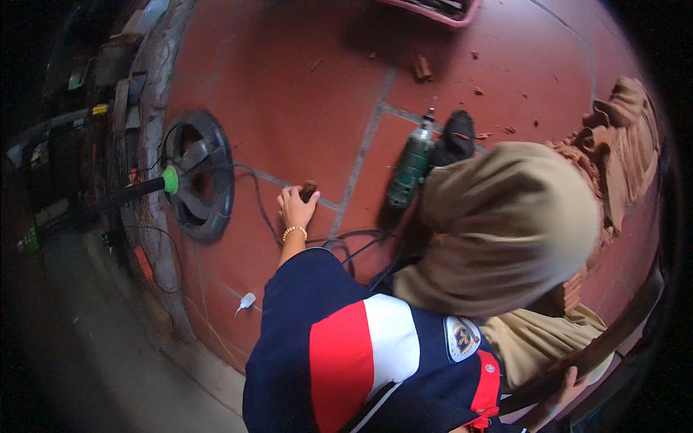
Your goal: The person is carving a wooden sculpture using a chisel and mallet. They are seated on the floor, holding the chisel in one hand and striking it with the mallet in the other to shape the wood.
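My left hand [296,208], wearing a beaded bracelet, reaches down to the red tiled floor. Its thumb and fingers close round a small dark brown piece [309,189], whose kind I cannot make out. To the right of that hand lies a green handheld power tool [412,166] with a metal bit at its far end. Its black cord [361,234] curls on the floor behind my wrist. At the lower right, my right hand [559,404] is partly hidden and appears to grip a dark wooden bar [613,335].
A black wheel-like base [200,177] with a pole stands at the left. A brown carved piece [624,151] lies at the right, beyond my khaki-covered knee [512,224]. A pink tray [455,20] sits at the far edge. Reddish chips [421,68] and a small white object [247,300] lie on the floor.
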A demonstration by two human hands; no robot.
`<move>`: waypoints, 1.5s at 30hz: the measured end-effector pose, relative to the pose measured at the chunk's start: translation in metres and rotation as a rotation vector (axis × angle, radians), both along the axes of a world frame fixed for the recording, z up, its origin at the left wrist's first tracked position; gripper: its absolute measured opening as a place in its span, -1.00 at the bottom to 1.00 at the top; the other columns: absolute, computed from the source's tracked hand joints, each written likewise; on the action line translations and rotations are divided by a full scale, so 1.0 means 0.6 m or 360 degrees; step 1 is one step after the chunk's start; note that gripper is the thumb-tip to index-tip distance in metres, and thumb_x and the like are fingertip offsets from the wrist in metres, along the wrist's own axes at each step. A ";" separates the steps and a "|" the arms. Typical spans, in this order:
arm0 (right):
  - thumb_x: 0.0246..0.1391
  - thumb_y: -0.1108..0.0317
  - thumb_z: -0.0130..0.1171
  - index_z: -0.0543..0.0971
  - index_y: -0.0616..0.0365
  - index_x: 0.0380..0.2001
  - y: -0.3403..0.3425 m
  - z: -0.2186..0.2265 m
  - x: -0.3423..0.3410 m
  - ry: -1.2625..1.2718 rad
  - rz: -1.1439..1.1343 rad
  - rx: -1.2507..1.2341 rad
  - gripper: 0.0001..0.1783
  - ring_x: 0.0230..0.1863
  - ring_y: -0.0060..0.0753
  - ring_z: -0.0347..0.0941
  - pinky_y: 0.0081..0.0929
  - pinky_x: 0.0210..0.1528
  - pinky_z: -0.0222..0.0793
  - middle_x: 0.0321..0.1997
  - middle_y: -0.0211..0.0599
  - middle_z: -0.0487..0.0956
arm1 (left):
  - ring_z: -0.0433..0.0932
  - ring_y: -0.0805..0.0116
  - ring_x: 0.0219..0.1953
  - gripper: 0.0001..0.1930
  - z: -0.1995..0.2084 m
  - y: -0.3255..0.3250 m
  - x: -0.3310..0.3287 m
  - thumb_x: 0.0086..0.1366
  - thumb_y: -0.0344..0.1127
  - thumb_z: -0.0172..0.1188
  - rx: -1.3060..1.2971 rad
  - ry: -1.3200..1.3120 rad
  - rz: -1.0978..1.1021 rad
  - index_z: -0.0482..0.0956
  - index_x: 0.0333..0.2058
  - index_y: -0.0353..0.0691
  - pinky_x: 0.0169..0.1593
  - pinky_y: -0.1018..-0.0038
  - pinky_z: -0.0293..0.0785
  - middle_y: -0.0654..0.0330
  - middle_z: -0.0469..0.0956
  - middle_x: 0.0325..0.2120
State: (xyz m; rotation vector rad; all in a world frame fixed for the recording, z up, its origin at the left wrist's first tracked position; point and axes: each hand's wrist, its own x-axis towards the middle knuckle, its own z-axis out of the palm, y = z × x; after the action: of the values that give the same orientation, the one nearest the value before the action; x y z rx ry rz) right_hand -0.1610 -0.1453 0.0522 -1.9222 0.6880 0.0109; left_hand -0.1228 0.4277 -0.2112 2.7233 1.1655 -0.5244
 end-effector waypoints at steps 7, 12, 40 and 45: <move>-0.05 0.26 0.05 0.21 0.25 -0.04 -0.057 -0.011 -0.005 0.0160 0.0037 -0.0572 -0.49 -0.27 -0.44 0.23 -0.57 -0.24 0.11 -0.22 -0.25 0.32 | 0.15 0.00 0.04 -0.31 -0.010 0.320 -0.023 -0.01 0.07 0.07 0.0391 -0.0628 0.0255 0.19 -0.02 -0.36 0.07 0.18 0.06 -0.10 0.21 -0.02; -0.03 0.28 0.03 0.15 0.26 0.02 -0.070 -0.030 0.029 0.0220 0.0300 -0.0828 -0.44 -0.05 -0.37 0.14 -0.52 -0.02 -0.03 -0.05 -0.21 0.25 | 0.18 -0.01 0.06 -0.05 -0.073 0.448 -0.038 -0.14 0.20 0.13 0.0243 -0.0385 0.0745 -0.01 0.09 -0.34 0.12 0.09 -0.05 -0.16 0.23 -0.04; -0.07 0.16 0.04 0.28 0.32 -0.05 -0.045 -0.094 0.102 0.0121 0.0352 -0.1000 -0.44 -0.14 -0.34 0.28 -0.49 -0.04 0.13 -0.11 -0.17 0.38 | -0.13 -0.06 0.17 -0.06 -0.089 0.397 -0.191 -0.07 -0.03 0.20 0.0588 0.0364 0.0598 -0.22 0.14 -0.23 0.11 0.03 -0.05 0.01 -0.17 0.16; -0.06 0.11 0.06 0.26 0.29 -0.05 -0.159 -0.150 0.061 0.0030 0.0121 -0.0464 -0.42 -0.31 -0.56 0.31 -0.69 -0.32 0.24 -0.22 -0.27 0.38 | -0.05 -0.13 0.12 -0.13 -0.050 0.278 -0.022 -0.07 0.06 0.16 0.0654 -0.0262 -0.0015 -0.03 0.07 -0.40 0.12 0.01 -0.10 -0.16 -0.01 0.07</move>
State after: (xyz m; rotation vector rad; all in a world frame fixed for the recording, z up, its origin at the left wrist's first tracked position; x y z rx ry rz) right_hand -0.1246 -0.2407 -0.0375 -2.2298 0.6563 -0.0249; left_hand -0.1360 0.5946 -0.2411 3.0341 1.3425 -0.0585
